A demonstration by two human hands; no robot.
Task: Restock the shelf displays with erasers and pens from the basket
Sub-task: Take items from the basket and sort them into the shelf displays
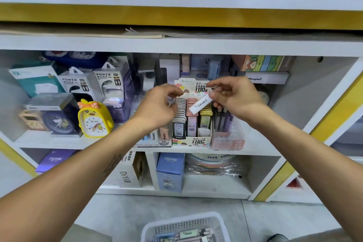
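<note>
Two bare hands were raised before the middle shelf (59, 141) in the head view, the only one given. The right hand (235, 97) pinched a slim white eraser (200, 104) between thumb and fingers, gripping its upper right end. The eraser's long axis ran on a slant, from that pinched end down and to the left, its free end hanging just above the cardboard display box (191, 140) with its rows of small lead cases. The left hand (159, 106) hovered just left of the eraser; its fingers were curled toward the thumb, and I could not tell whether they held anything. Of the two, the right hand plainly had the eraser, and the left was a short reach from the free lower end. A clear tub of pens (225, 135) stood touching the box on its right. Below, on the floor, the white basket (184, 224) held more pens and erasers. Which display the eraser belonged in was unclear.
</note>
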